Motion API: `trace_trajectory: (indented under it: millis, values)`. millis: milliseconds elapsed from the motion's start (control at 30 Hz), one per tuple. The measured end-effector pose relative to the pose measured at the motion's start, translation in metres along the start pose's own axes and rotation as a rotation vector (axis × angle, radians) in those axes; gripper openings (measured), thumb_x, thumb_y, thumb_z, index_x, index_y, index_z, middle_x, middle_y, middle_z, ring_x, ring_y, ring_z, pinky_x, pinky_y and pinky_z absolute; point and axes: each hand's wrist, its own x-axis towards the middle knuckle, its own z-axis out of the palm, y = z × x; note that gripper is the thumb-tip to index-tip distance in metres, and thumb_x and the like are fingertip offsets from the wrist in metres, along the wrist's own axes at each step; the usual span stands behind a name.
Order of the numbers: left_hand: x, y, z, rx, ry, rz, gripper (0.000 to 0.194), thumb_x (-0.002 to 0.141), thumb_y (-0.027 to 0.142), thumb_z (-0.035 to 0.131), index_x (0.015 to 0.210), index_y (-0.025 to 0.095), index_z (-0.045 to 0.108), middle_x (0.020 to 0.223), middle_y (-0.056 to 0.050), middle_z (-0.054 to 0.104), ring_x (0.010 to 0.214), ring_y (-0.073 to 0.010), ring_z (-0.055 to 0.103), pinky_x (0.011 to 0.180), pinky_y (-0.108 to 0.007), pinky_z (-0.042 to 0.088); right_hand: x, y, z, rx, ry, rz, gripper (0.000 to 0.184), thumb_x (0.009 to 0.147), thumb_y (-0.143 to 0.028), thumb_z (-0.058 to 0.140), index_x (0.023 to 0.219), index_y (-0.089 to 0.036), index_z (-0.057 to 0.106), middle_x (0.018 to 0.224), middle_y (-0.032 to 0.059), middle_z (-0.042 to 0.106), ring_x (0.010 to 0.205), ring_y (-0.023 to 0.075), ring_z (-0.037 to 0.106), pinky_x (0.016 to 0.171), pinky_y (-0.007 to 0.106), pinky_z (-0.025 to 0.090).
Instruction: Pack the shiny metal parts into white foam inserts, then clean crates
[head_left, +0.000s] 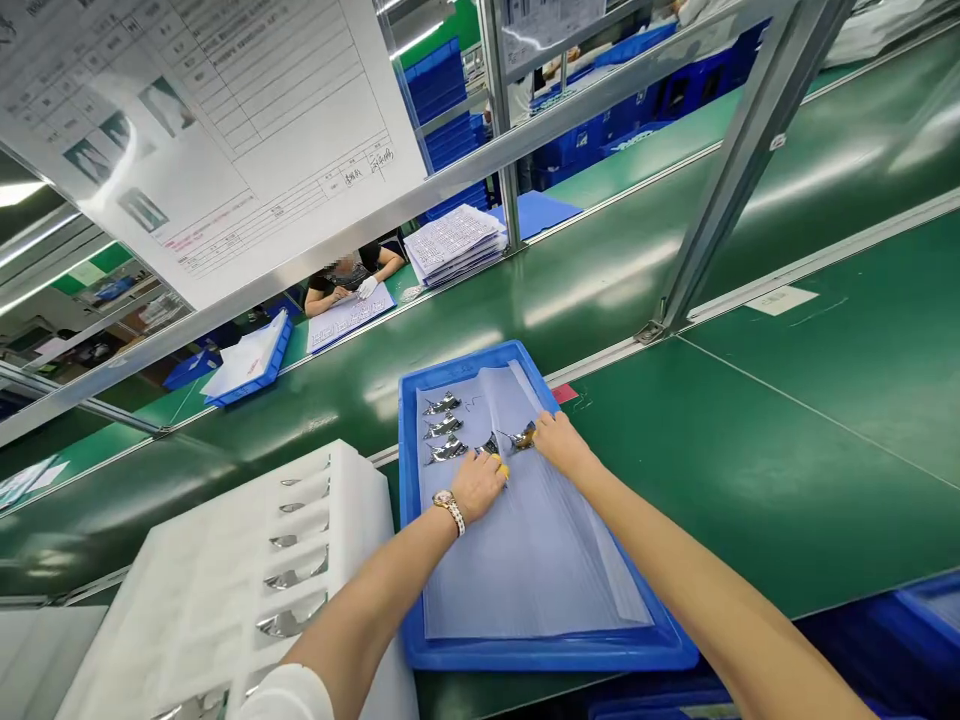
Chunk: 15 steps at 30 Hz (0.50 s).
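My left hand (480, 486), with a watch at the wrist and yellow on a fingertip, is over the lined tray with its fingers curled at a small shiny metal part (489, 444), mostly hidden by them. To its right, my right hand (564, 444) pinches the end of another curved, mirror-like metal part (519, 438). Several similar shiny parts (448, 448) lie in a column on the translucent sheets (525, 560) at the tray's far left. The blue plastic tray (551, 655) surrounds the sheets.
A white foam tray (202, 570) with shiny parts in its slots stands at the left. Behind the green bench (750, 460) rises a metal frame (720, 190) carrying a printed sheet (247, 110). Across it are stacked papers (454, 240) and a seated co-worker (352, 280).
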Motion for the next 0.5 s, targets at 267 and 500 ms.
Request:
trace_trajectory:
  millis: [267,500]
  values:
    - [0.009,0.001,-0.002,-0.011,-0.081,0.122,0.036,0.102,0.021,0.031,0.102,0.018,0.066,0.105,-0.013,0.068,0.104,-0.027,0.059,0.094,-0.043,0.041,0.009,0.001,0.003,0.008,0.034,-0.039,0.029,0.085,-0.004,0.047,0.087,-0.01,0.075,0.095,0.0204,0.068,0.098,0.0313,0.051,0.075,0.042,0.034]
    - [0.0,0.002,-0.008,-0.218,-0.056,0.007,0.022,0.094,0.012,0.044,0.093,0.013,0.066,0.102,-0.018,0.07,0.097,-0.0301,0.067,0.09,-0.045,0.048,-0.002,-0.005,-0.03,-0.017,0.082,-0.154,0.03,0.09,-0.005,0.044,0.094,-0.009,0.074,0.098,0.0161,0.068,0.102,0.0272,0.053,0.078,0.039,0.036]
